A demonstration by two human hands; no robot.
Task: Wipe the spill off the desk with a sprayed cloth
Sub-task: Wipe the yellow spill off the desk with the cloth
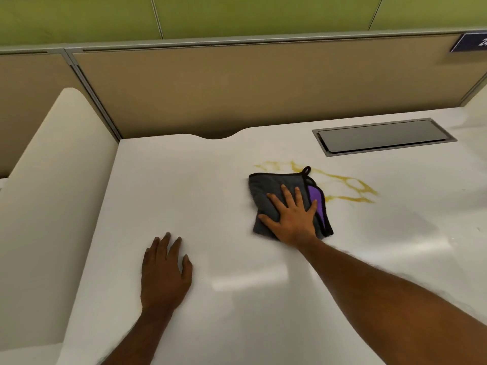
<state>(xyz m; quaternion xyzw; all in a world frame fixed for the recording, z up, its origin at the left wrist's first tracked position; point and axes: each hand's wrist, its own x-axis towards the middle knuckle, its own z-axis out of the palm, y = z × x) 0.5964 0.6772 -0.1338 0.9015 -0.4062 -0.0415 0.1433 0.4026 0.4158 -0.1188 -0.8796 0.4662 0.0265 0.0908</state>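
Note:
A folded dark grey cloth (266, 191) with a purple inner side and a small hanging loop lies on the white desk (184, 185). My right hand (292, 217) presses flat on the cloth, fingers spread. A thin yellow spill (347, 185) streaks the desk beyond and to the right of the cloth; the cloth's far edge overlaps part of it. My left hand (164, 270) rests palm down on the bare desk to the left, holding nothing.
A grey metal cable hatch (382, 137) is set into the desk at the back right. A tan partition wall (237, 88) runs along the desk's rear edge. A white side panel (52, 193) rises along the left. A blue label (471, 43) sits on the partition's top right.

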